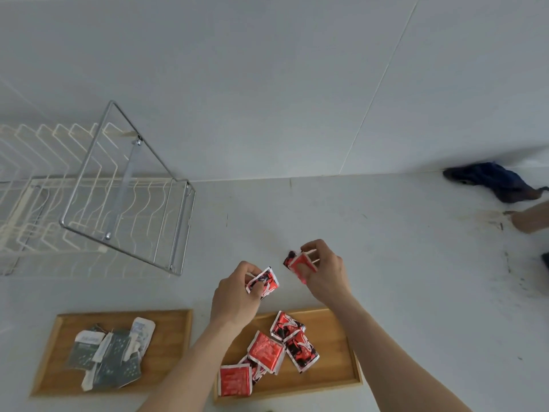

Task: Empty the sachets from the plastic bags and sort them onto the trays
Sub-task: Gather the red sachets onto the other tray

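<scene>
My left hand (236, 294) pinches a red, black and white sachet (267, 281) above the counter, just beyond the right wooden tray (338, 367). My right hand (325, 270) grips one or two more red sachets (298, 263) a little farther back. Both hands hover over the white counter. On the right tray lie several red sachets (267, 350) in a loose pile. The left wooden tray (166, 328) holds several dark grey and white sachets (111, 356). No plastic bag shows in view.
A chrome wire rack (127, 188) and a cream dish rack (35, 185) stand at the back left. A dark blue cloth (496, 179) lies at the back right against the wall. Another person's hand (528, 218) rests at the right edge.
</scene>
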`<state>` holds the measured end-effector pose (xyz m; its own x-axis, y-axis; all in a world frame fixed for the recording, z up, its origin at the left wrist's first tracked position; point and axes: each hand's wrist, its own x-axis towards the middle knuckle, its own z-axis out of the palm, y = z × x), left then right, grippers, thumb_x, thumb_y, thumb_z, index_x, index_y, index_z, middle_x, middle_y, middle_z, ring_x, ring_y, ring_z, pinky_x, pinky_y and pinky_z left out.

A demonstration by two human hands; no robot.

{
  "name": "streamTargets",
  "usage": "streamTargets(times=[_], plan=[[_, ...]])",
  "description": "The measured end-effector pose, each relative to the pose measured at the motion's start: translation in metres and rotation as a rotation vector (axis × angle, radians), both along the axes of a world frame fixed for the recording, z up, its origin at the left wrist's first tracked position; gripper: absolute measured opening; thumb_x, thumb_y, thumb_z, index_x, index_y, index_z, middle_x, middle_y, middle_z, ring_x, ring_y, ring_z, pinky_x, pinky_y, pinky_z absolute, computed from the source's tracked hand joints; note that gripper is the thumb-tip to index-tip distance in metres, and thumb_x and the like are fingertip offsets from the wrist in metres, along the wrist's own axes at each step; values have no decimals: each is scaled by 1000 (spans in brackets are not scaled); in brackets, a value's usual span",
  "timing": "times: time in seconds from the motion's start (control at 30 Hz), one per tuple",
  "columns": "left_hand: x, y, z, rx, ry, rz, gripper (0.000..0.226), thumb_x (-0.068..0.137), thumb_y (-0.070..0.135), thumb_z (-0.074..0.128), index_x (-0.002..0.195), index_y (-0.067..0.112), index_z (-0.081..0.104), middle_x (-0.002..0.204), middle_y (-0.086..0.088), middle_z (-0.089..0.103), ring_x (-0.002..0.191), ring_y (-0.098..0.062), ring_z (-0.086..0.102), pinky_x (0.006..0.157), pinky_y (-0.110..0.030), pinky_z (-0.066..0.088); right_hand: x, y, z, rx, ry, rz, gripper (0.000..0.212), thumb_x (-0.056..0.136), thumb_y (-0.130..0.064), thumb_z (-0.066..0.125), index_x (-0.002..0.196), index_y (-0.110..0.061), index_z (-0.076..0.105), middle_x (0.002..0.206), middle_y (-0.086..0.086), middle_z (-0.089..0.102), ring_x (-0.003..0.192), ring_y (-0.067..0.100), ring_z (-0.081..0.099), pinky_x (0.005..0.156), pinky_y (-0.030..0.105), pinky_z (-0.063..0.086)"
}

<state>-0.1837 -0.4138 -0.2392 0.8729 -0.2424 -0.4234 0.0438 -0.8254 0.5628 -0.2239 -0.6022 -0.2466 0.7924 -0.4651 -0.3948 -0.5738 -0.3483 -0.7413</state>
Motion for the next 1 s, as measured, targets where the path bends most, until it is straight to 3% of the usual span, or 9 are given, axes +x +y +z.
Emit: streamTargets(times=[0.13,0.27,0.33,0.43,0.53,0.7,0.83,1.0], plan=[[-24,15,-5,2,32,-13,13,95,32,61,105,35,53,117,3,73,95,-15,72,57,-12,48,-31,13,-1,45,28,48,25,91,-19,72,108,-34,59,103,-3,68,94,17,68,73,33,62],[-45,32,-9,20,64,-58,8,96,35,59,101,38,54,103,14,72,83,-6,69,63,-20,55,-60,26,2,30,37,97,24,90,-24,74,102,-38,57,99,-9,72,89,10,70,73,28,61],[-52,39,-10,26,63,-81,10,95,32,60,97,40,54,96,17,71,77,-3,67,62,-20,52,-72,31,5,18,39,128,22,89,-27,75,98,-35,57,95,-13,70,85,0,65,66,16,50],[-62,47,-10,31,58,-104,12,95,31,59,100,40,53,93,20,68,75,-1,65,58,-17,46,-86,38,8,12,36,163,22,89,-25,75,97,-32,57,89,-18,66,82,-6,59,60,7,38],[-68,52,-10,25,56,-106,13,96,32,58,104,38,49,95,19,66,79,-1,63,58,-16,45,-97,46,9,3,5,131,17,90,-22,72,98,-31,59,86,-18,67,82,-5,62,58,7,42],[-72,58,-11,67,17,-136,15,94,36,59,104,38,48,100,19,68,90,-7,66,71,-27,57,-108,53,2,-47,16,160,15,89,-23,71,101,-27,63,87,-19,68,81,4,65,63,14,48],[-74,57,-9,103,-56,-165,24,90,42,64,108,38,50,112,18,67,102,-6,62,84,-27,55,-115,61,-11,-345,-3,251,13,87,-31,72,100,-28,69,95,-16,68,88,8,62,63,16,41],[-77,57,-11,134,-129,-269,40,90,52,60,125,38,49,127,14,57,120,-8,52,105,-27,43,-121,64,-24,-545,-86,317,20,88,-47,66,100,-32,72,99,-11,65,94,15,59,74,28,51]])
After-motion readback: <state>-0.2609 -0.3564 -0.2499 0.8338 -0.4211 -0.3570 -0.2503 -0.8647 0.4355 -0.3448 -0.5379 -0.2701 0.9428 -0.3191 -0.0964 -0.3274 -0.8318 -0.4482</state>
